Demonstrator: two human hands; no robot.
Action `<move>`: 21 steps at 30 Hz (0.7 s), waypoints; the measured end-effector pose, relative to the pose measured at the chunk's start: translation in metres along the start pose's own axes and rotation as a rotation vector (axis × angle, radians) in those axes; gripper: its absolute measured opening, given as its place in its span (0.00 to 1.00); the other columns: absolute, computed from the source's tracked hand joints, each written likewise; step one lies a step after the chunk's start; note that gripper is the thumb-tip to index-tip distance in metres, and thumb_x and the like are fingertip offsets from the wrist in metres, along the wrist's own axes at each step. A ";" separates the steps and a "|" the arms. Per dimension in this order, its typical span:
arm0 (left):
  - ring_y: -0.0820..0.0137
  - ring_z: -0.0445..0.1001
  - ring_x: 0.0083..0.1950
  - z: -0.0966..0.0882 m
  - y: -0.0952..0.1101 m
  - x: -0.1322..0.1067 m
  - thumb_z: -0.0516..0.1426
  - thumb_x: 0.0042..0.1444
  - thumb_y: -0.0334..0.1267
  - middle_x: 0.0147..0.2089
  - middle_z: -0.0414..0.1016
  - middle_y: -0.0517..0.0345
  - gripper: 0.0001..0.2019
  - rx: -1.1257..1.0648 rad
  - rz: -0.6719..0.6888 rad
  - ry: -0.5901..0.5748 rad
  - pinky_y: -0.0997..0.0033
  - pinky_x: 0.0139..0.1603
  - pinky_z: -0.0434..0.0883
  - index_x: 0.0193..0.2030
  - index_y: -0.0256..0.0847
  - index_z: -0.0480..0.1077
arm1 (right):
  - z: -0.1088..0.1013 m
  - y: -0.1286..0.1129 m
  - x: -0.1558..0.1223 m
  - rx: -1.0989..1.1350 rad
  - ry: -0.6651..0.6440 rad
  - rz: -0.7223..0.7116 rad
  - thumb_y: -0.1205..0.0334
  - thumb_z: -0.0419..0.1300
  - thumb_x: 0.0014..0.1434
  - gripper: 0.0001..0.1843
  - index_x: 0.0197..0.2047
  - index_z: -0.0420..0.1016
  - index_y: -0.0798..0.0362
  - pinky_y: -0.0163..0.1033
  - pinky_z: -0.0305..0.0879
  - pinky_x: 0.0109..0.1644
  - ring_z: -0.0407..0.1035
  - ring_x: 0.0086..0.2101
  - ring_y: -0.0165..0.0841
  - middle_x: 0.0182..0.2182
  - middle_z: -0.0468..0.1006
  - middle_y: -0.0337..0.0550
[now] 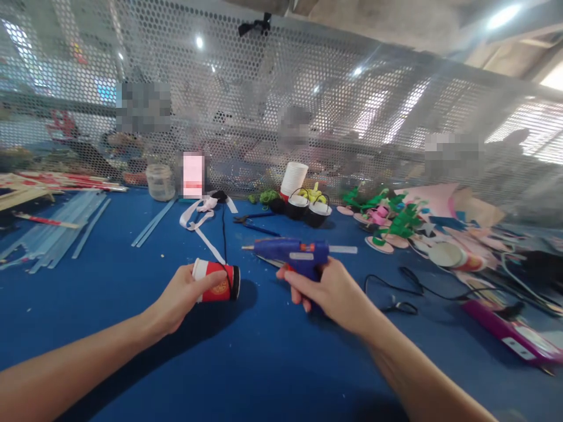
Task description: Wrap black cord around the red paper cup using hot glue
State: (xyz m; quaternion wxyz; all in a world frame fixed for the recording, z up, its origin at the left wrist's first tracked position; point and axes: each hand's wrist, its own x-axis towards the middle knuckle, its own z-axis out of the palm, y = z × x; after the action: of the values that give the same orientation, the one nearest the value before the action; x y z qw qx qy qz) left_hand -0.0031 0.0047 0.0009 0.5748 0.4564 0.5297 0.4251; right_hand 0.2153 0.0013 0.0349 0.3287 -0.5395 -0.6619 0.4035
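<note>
My left hand [182,293] is closed around a red and white paper cup [213,281] tipped on its side. Black cord [224,234] is wound around the cup's right end and trails back across the table. In my right hand [323,287] is a blue hot glue gun [285,249], its nozzle pointing left and a clear glue stick poking out of its back. The fingers wrap the handle. Partly hidden behind the gun lies a thin metal tool [269,261], perhaps scissors. Blue-handled pliers [255,221] lie farther back.
Clear glue sticks [65,225] are piled on the left of the blue table [176,363]. Behind stand a jar [160,181], stacked white cups [294,177] and small black buckets [318,214]. Green craft plants [402,220], cables and a purple power strip [512,334] occupy the right. A perforated metal screen rises behind.
</note>
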 end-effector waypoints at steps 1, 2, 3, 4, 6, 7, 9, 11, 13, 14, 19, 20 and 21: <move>0.78 0.61 0.20 0.000 0.000 0.000 0.60 0.39 0.42 0.19 0.66 0.65 0.13 0.011 -0.004 0.004 0.79 0.22 0.56 0.24 0.35 0.64 | 0.005 0.001 -0.003 -0.011 -0.014 0.025 0.55 0.53 0.50 0.14 0.31 0.69 0.58 0.30 0.59 0.18 0.60 0.14 0.24 0.15 0.67 0.36; 0.78 0.61 0.21 0.000 -0.001 0.001 0.60 0.39 0.43 0.19 0.65 0.64 0.13 0.019 -0.008 0.006 0.78 0.22 0.56 0.23 0.35 0.64 | 0.008 0.001 -0.005 -0.027 -0.015 0.046 0.54 0.53 0.50 0.14 0.32 0.70 0.57 0.30 0.59 0.18 0.60 0.15 0.24 0.15 0.67 0.36; 0.77 0.61 0.21 0.000 -0.001 0.001 0.60 0.39 0.43 0.19 0.65 0.64 0.13 0.027 -0.010 0.008 0.78 0.22 0.56 0.23 0.35 0.64 | 0.011 0.002 -0.007 -0.045 -0.009 0.060 0.53 0.54 0.50 0.15 0.31 0.70 0.57 0.30 0.59 0.18 0.61 0.15 0.25 0.15 0.67 0.37; 0.77 0.61 0.21 0.001 -0.001 0.002 0.60 0.39 0.44 0.19 0.65 0.64 0.14 0.038 -0.010 0.013 0.77 0.23 0.56 0.23 0.35 0.63 | 0.012 0.002 -0.007 -0.062 -0.005 0.069 0.53 0.54 0.49 0.15 0.29 0.70 0.58 0.31 0.60 0.18 0.61 0.16 0.26 0.14 0.67 0.37; 0.76 0.61 0.21 0.002 -0.002 0.002 0.59 0.39 0.44 0.19 0.66 0.63 0.14 0.063 -0.003 0.020 0.77 0.23 0.57 0.23 0.35 0.64 | 0.014 0.003 -0.007 -0.064 0.009 0.061 0.53 0.54 0.50 0.15 0.26 0.70 0.58 0.31 0.60 0.18 0.61 0.15 0.26 0.15 0.68 0.38; 0.76 0.61 0.21 0.003 -0.003 0.002 0.59 0.39 0.44 0.19 0.66 0.63 0.13 0.076 0.002 0.017 0.77 0.23 0.57 0.23 0.35 0.64 | 0.015 0.003 -0.006 -0.036 0.015 0.038 0.54 0.54 0.50 0.14 0.26 0.70 0.58 0.32 0.61 0.19 0.62 0.16 0.26 0.16 0.70 0.39; 0.76 0.61 0.21 0.005 -0.004 0.001 0.59 0.39 0.44 0.19 0.65 0.64 0.13 0.107 0.021 -0.003 0.77 0.23 0.57 0.23 0.35 0.64 | 0.018 0.004 -0.004 0.074 0.014 -0.049 0.56 0.54 0.51 0.12 0.31 0.71 0.58 0.33 0.65 0.26 0.67 0.22 0.28 0.24 0.74 0.43; 0.77 0.60 0.21 0.007 -0.005 -0.001 0.59 0.40 0.44 0.18 0.64 0.65 0.12 0.150 0.052 -0.037 0.78 0.22 0.56 0.22 0.35 0.64 | 0.021 0.004 -0.003 0.201 -0.002 -0.146 0.59 0.53 0.52 0.13 0.38 0.70 0.56 0.36 0.65 0.39 0.69 0.34 0.31 0.35 0.76 0.44; 0.77 0.59 0.20 0.009 -0.006 -0.003 0.58 0.40 0.44 0.17 0.63 0.65 0.12 0.189 0.080 -0.073 0.78 0.21 0.56 0.21 0.36 0.65 | 0.025 0.004 -0.002 0.269 -0.037 -0.196 0.60 0.52 0.54 0.13 0.41 0.70 0.55 0.39 0.60 0.48 0.66 0.42 0.32 0.40 0.75 0.44; 0.77 0.59 0.20 0.009 -0.007 -0.004 0.58 0.40 0.44 0.17 0.63 0.65 0.12 0.200 0.089 -0.091 0.78 0.21 0.56 0.21 0.36 0.65 | 0.027 0.004 -0.002 0.278 -0.052 -0.211 0.61 0.52 0.54 0.13 0.42 0.70 0.54 0.39 0.58 0.50 0.65 0.44 0.32 0.40 0.74 0.43; 0.76 0.61 0.21 0.011 -0.010 -0.005 0.57 0.42 0.44 0.19 0.65 0.64 0.11 0.213 0.116 -0.137 0.78 0.22 0.58 0.24 0.35 0.68 | 0.037 -0.002 -0.003 0.243 -0.136 -0.252 0.64 0.52 0.53 0.11 0.39 0.72 0.52 0.41 0.58 0.51 0.66 0.44 0.33 0.40 0.75 0.40; 0.76 0.61 0.21 0.012 -0.010 -0.005 0.57 0.42 0.43 0.20 0.66 0.64 0.11 0.214 0.122 -0.139 0.77 0.23 0.59 0.25 0.35 0.68 | 0.039 -0.003 -0.004 0.240 -0.147 -0.252 0.64 0.53 0.53 0.11 0.38 0.73 0.52 0.41 0.58 0.50 0.66 0.44 0.33 0.39 0.75 0.40; 0.76 0.62 0.22 0.012 -0.010 -0.005 0.57 0.42 0.43 0.21 0.66 0.63 0.11 0.212 0.126 -0.145 0.77 0.24 0.59 0.26 0.35 0.68 | 0.041 -0.005 -0.004 0.242 -0.155 -0.249 0.65 0.53 0.52 0.11 0.38 0.73 0.52 0.40 0.59 0.50 0.66 0.43 0.33 0.39 0.75 0.40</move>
State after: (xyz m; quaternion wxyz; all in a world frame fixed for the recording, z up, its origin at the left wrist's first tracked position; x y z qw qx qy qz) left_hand 0.0085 -0.0037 -0.0072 0.5323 0.5764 0.4990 0.3681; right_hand 0.1788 -0.0107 0.0204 0.3864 -0.3770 -0.6938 0.4767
